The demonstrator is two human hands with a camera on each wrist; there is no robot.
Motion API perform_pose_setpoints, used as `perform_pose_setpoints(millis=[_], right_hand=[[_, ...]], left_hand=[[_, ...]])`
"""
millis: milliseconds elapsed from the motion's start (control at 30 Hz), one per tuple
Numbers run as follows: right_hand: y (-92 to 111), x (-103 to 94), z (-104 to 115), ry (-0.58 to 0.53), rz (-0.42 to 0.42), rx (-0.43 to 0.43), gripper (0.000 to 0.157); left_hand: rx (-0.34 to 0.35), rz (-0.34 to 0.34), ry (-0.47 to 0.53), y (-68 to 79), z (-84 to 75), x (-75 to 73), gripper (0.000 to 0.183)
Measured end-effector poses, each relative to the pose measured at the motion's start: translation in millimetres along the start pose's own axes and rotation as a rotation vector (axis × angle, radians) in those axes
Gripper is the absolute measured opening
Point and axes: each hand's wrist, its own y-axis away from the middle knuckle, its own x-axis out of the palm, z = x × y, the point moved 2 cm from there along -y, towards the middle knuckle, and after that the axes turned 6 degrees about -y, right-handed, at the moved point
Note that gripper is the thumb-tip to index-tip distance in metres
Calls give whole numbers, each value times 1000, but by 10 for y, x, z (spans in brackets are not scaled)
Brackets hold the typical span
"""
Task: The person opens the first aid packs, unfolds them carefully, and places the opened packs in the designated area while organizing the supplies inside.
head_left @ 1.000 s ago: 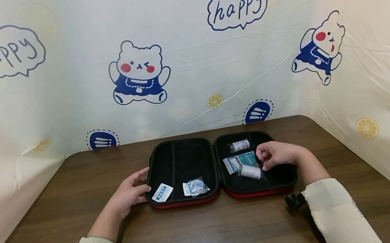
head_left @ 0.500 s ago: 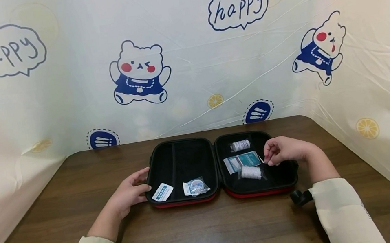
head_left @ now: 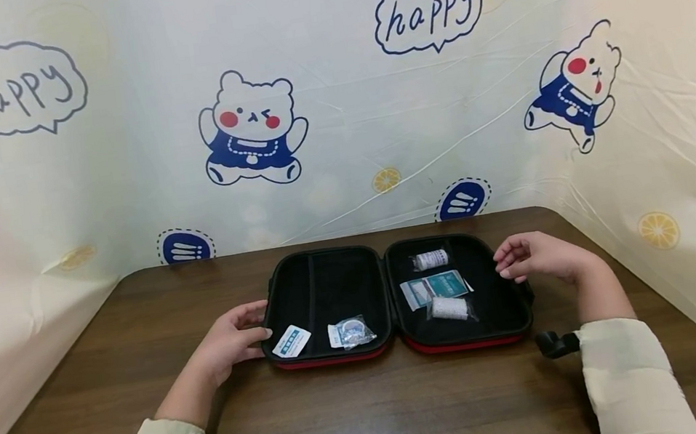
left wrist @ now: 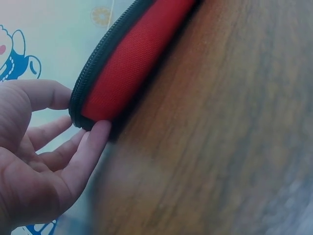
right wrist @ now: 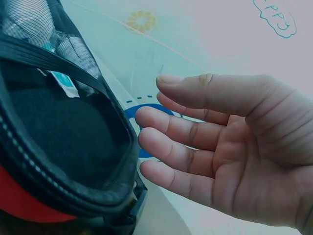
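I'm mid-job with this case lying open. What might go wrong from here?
1. If the case gets folded shut, the card and clear packet could slide: nothing visible holds them down in its left half.
2. Shifting the teal packet may drag the nearer roll, as the two overlap.
3. A push might slide the case: the left hand grips only its edge, while the right hand holds nothing.

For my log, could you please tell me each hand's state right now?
Left hand: holding the case by its edge.
Right hand: open, holding nothing.
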Motion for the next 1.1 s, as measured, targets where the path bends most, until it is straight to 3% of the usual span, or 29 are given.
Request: perform_pose_setpoints(millis=[367,633,933,1100], right_hand=[[76,-88,-77,57,-107,105,51],[39,-6,-133,101,-96,220,62],[-29,58,-134,101,-94,242,62],[-45,70,-132,63,-96,241,61]], left_hand=[[50,-76,-102,37,-98,-52,54],[95,-125,-173,78,-173,-91,53],[202,-146,-276,117,-257,-89,51],[246,-115,-337,150,-333,-48,51]])
